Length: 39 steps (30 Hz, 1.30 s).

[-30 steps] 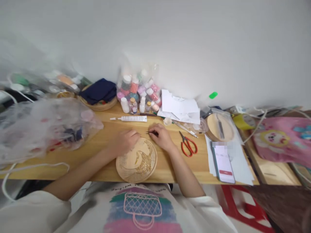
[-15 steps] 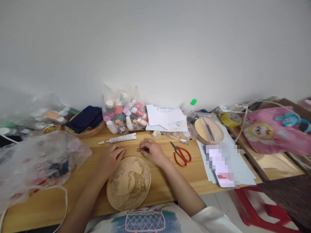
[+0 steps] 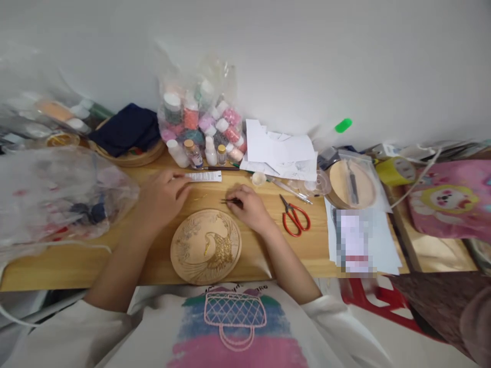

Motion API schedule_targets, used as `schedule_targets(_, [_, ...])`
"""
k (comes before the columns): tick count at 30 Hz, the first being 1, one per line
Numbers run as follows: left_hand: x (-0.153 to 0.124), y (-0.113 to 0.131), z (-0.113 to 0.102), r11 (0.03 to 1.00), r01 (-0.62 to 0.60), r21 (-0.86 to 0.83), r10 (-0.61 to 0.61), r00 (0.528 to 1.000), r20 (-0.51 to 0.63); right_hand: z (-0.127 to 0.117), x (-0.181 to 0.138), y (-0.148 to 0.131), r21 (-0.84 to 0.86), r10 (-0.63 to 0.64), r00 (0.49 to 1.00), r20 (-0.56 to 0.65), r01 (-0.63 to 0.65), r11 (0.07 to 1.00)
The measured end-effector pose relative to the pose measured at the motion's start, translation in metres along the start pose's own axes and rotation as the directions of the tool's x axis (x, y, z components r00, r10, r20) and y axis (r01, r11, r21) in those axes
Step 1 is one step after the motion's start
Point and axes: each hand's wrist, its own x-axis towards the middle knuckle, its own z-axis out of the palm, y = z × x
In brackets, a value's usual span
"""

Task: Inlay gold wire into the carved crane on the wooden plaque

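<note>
A round wooden plaque (image 3: pixel 206 246) with a gold-outlined bird lies on the wooden table (image 3: pixel 76 260) in front of me. My right hand (image 3: pixel 248 206) rests just beyond its far right edge, fingers pinched on thin dark tweezers (image 3: pixel 228 201) that point left. My left hand (image 3: pixel 162 194) lies beyond the plaque's far left edge, fingers curled over the near end of a white glue tube (image 3: pixel 205 176). A short gold wire (image 3: pixel 200 197) lies on the table between the two hands.
A clear bag of small coloured jars (image 3: pixel 199 122) stands at the back by the wall. Red scissors (image 3: pixel 294 219), white papers (image 3: pixel 282 151), a phone (image 3: pixel 353 244) and a round wooden lid (image 3: pixel 352 184) lie to the right. A plastic bag (image 3: pixel 53 194) fills the left.
My left hand has moved away from the plaque's rim, back and left onto the white glue tube. My right hand still holds the tweezers in the same place. The camera tilted down.
</note>
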Motion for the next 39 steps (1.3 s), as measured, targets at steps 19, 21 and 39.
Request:
schedule_targets(19, [-0.004,-0.029,0.036,0.991,0.102,-0.088,-0.104,0.994,-0.023,-0.005,-0.003,-0.005,-0.067,-0.016,1.000,0.022,0.017,0.998])
schedule_targets(21, [-0.003,-0.027,0.034,0.987,0.103,-0.121,-0.106,0.994,-0.017,-0.005,-0.004,-0.005,-0.071,-0.018,1.000,0.016,0.019,0.997])
schedule_targets(39, [-0.006,0.031,0.019,0.902,-0.147,-0.406,0.116,0.988,-0.101,0.007,-0.004,-0.022,0.652,0.290,0.941,-0.176,-0.109,0.750])
